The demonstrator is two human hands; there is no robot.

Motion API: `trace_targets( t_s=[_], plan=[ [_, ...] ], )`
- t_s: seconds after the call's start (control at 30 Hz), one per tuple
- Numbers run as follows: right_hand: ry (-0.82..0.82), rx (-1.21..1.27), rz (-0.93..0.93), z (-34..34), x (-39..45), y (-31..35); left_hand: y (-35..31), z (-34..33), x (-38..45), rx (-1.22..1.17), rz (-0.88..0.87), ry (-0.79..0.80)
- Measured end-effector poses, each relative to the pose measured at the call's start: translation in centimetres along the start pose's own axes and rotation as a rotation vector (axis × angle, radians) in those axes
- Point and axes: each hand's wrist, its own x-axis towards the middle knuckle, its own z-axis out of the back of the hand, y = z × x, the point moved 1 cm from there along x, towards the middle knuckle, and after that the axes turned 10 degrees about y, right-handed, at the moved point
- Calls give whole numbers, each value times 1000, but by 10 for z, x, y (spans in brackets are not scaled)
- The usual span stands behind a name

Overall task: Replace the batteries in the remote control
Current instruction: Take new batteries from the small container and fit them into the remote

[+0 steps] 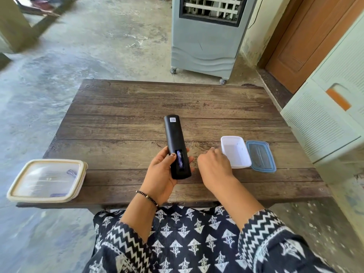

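Nearest the camera, two forearms in dark sleeves with white zigzag cuffs reach out over a lap of patterned fabric. The left hand point(159, 174), with a beaded bracelet point(146, 197) on its wrist, is wrapped around the lower end of a black remote control point(175, 142), held back side up above the wooden surface point(122, 123) with its far end pointing away. The battery compartment is uncovered, and one battery point(179, 159) with a purplish label shows inside it, the thumb resting just beside the opening. The right hand point(213, 166) is curled, fingers bent toward the rim of a small white container point(235, 151) on the surface; whether it grips anything cannot be told. Touching that container on its right side lies a blue-rimmed lid point(261, 156), flat on the boards. At the near left corner of the surface sits a larger lidded clear box point(47, 180), with blurred items inside. Beyond the surface stands a grey air cooler point(204, 42) on castors on the concrete floor, with a brown door point(307, 38) to its right.
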Motion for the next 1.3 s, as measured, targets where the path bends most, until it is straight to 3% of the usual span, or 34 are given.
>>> trace_targets(
  t_s=[0.13,0.33,0.43,0.57,0.67,0.97,1.3],
  plan=[
    [-50,46,36,-2,1,2,-1,2,0,19,9,-1],
    [-33,360,86,-3,-4,-9,2,5,-2,100,0,-13],
    [-101,470,84,-2,-18,-12,4,6,-3,163,-38,-27],
    [-240,631,313,2,-38,2,6,8,-4,193,-33,-18],
    [-232,605,408,-1,-36,9,7,5,-5,158,-21,3],
    [-297,465,417,-3,-35,11,8,-1,-6,157,-22,21],
    [-393,630,338,-7,-32,14,6,-5,-8,158,-49,23]
  ],
)
